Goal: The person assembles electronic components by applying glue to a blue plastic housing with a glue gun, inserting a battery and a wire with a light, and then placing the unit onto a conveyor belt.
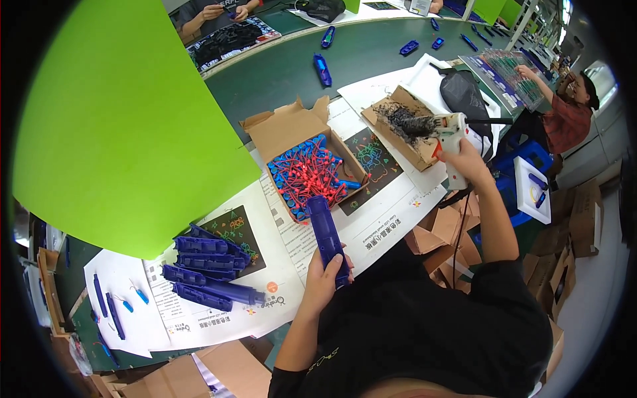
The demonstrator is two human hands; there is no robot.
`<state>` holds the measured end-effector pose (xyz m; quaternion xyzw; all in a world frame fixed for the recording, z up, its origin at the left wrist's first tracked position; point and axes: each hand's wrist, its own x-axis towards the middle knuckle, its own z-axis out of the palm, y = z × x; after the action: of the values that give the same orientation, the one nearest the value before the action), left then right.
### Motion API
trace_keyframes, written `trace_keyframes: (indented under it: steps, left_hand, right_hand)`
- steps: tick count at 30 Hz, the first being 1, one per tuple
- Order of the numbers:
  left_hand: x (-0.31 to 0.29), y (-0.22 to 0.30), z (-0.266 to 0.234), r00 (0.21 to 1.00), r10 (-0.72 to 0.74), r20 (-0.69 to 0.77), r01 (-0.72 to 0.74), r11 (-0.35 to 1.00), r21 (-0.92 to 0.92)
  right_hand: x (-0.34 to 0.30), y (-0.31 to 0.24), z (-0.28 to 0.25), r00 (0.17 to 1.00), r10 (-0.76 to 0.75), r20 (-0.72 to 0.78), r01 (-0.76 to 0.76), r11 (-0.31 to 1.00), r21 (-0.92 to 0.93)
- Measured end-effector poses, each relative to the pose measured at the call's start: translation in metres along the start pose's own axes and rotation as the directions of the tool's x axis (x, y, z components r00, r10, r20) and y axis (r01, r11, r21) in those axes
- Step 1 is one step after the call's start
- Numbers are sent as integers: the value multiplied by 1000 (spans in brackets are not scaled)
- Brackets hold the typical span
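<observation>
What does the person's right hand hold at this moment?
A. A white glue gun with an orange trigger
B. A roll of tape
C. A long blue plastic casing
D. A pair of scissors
A: the right hand grips a white glue gun with an orange trigger, its nozzle aimed at the glue-blackened cardboard piece, while the left hand holds the long blue plastic casing.
</observation>
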<state>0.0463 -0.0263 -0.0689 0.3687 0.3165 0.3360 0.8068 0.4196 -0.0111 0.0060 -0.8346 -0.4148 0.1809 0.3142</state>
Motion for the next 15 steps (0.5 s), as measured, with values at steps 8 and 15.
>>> trace_keyframes:
  steps: [8,15]
  left_hand:
    - [6,19,4,993,61,-102,-29,958,285]
    - [5,9,-8,949,182,-256,-12,835,549]
  right_hand:
    - [73,32,-39,942,259,214,-217,955,-201]
    - [103,-55,-95,873,251,419,150,678,-720]
